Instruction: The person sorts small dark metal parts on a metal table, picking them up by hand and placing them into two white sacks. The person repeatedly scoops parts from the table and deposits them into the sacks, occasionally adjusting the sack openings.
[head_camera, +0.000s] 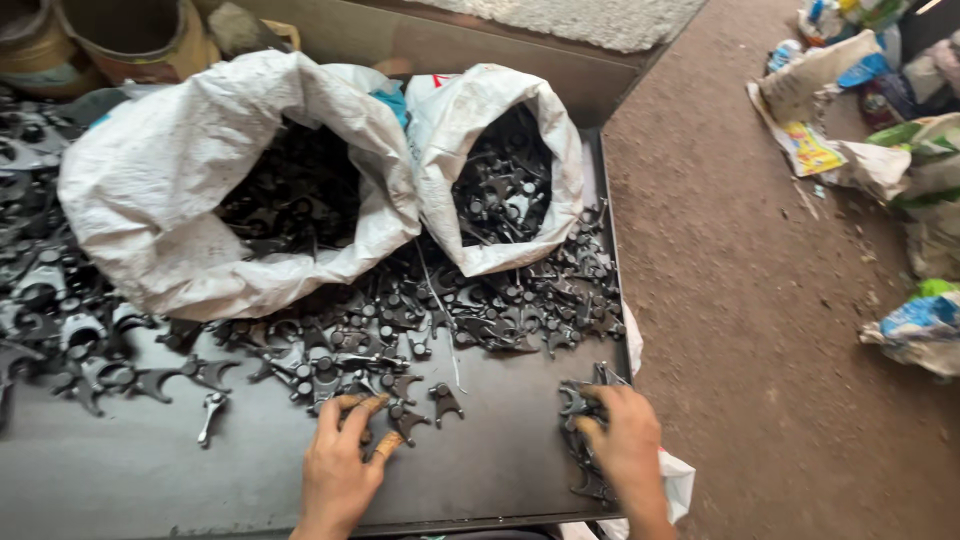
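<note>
On the dark metal tray (150, 480), the left hand (340, 460) lies flat with its fingers spread over small black metal parts (400, 415), gripping none that shows. The right hand (625, 440) curls on a stack of parts (580, 400) at the tray's right edge, but its fingertips are hidden, so I cannot tell if it grips. 2 white sacks (200, 180) hide most parts inside.

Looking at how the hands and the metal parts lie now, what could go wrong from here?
1. The right hand rests on a stack of dark metal parts at the tray's right edge; a nudge might tip some onto the floor.
2. Both hands are bare, and the left hand reaches among forked parts, so pinched or scratched fingers seem possible.
3. The open white sacks lean over the pile and might spill more parts.
</note>
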